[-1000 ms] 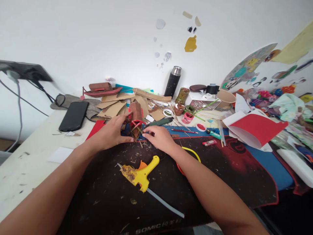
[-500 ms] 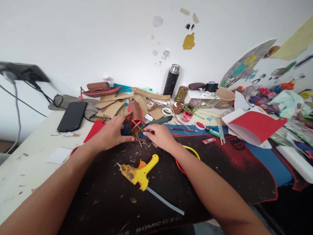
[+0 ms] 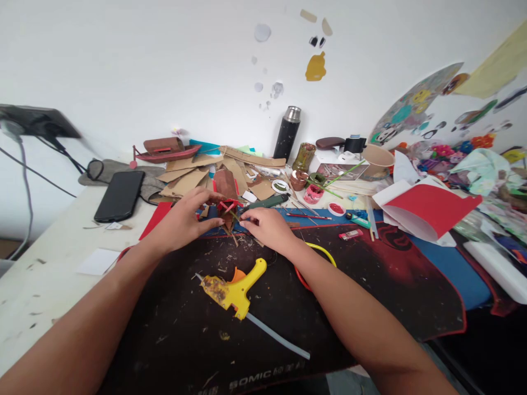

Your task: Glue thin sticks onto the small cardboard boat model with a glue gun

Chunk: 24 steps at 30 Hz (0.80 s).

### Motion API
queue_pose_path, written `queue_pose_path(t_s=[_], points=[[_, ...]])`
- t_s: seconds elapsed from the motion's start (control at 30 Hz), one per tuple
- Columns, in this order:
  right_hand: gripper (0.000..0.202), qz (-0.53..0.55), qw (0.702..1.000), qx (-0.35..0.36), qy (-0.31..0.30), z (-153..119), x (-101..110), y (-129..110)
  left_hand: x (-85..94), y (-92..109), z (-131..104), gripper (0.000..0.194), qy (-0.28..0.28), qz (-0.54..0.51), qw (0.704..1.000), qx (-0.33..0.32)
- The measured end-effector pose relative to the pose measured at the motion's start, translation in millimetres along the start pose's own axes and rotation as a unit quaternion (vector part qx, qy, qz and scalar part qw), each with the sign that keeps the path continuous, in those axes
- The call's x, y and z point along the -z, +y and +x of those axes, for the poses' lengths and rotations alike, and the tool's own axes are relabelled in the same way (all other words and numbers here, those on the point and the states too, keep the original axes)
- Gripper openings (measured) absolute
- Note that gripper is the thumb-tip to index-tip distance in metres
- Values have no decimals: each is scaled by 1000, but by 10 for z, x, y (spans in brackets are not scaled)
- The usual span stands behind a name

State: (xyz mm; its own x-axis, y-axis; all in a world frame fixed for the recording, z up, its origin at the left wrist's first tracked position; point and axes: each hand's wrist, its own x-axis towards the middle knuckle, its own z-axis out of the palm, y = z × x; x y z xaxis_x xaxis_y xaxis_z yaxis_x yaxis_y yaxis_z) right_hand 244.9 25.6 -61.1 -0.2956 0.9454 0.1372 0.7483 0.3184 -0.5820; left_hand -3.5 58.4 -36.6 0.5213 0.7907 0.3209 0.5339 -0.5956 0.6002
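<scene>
Looking down through the head camera, I see the 2 bare hands meeting around a small brown model boat (image 3: 225, 184) just beyond the near edge of the clutter. The left hand (image 3: 183, 222) has thumb and fingers spread apart, their tips at the boat's left side; I cannot tell whether they touch it. The right hand (image 3: 269, 227) has its thumb and forefinger curled close together beside thin strips (image 3: 233, 214) at the boat's near end, but I cannot tell whether it pinches one.

Nearer to me, a yellow glue gun (image 3: 234, 288) lies on the black mat (image 3: 173, 329), nozzle toward the left, a pale glue stick (image 3: 280, 336) poking from its rear. A loop of yellow and red cord (image 3: 329, 255) passes under the right forearm.

Beyond the right hand I see a green handle (image 3: 267, 202) and a dark red pencil (image 3: 315, 216). Behind them stand 3 paint pots: pink (image 3: 314, 194), brown (image 3: 298, 181) and green (image 3: 317, 178).

Cardboard scraps (image 3: 187, 184) spread behind the boat, with a second model boat (image 3: 167, 152) farther back. A black phone (image 3: 119, 196) lies on the left, a black flask (image 3: 287, 136) stands tilted near the wall, and red paper (image 3: 430, 214) curls on the right.
</scene>
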Motion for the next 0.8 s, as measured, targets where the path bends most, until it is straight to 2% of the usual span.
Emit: queue_pose_path(t_s=[0.4, 0.8], points=[[15, -8, 1000, 1, 1, 10, -17, 12, 4, 40, 6, 36, -4, -11, 1000, 13], [15, -7, 1000, 0, 2, 10, -25, 15, -57, 79, 29, 25, 27, 2, 999, 22]])
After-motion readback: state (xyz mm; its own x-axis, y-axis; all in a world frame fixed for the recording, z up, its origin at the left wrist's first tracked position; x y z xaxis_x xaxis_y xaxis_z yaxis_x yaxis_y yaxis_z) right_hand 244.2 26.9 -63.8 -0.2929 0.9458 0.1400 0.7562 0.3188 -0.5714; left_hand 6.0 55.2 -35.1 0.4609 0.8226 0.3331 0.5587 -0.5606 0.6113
